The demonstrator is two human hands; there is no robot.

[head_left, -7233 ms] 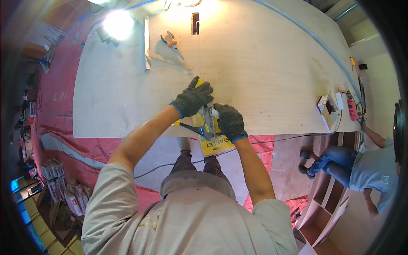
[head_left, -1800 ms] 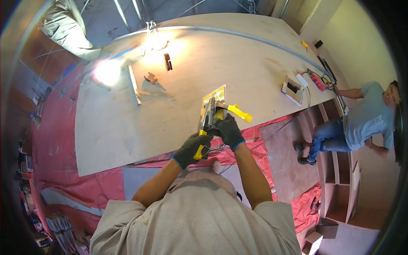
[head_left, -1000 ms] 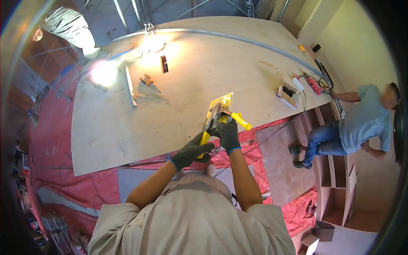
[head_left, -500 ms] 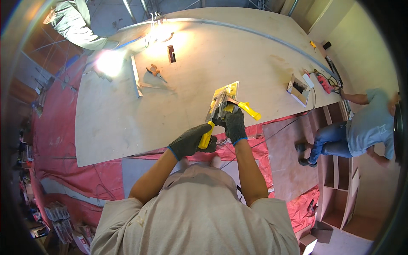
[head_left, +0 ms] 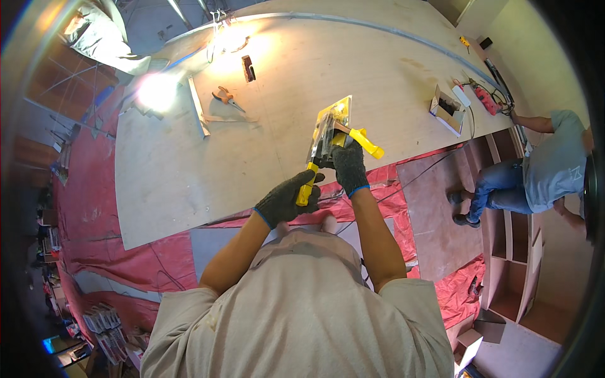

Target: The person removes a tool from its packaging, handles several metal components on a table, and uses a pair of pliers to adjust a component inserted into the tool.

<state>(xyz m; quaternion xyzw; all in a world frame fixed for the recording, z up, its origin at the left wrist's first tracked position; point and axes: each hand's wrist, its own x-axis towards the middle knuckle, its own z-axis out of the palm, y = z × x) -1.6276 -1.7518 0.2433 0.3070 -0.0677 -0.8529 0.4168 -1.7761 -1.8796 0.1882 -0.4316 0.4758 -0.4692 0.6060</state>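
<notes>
Both my hands wear dark gloves with blue cuffs and meet over the near edge of the big pale board. My left hand is closed round the yellow handle of a hand tool. Its dark collar leads up to a flat grey part. My right hand is closed on a yellow-backed clear package beside that tool. A second yellow-handled tool sticks out to the right above this hand. Its head is hidden against the package, so I cannot tell its kind.
On the board lie orange-handled pliers, a wooden strip, an open carton and a red power tool. A bright lamp glares at left. One person is at right, another at far left.
My view has shifted slightly, moving the board's things a little in the picture. Both hands keep their grip on the tools and package. The person at right still reaches toward the red power tool.
</notes>
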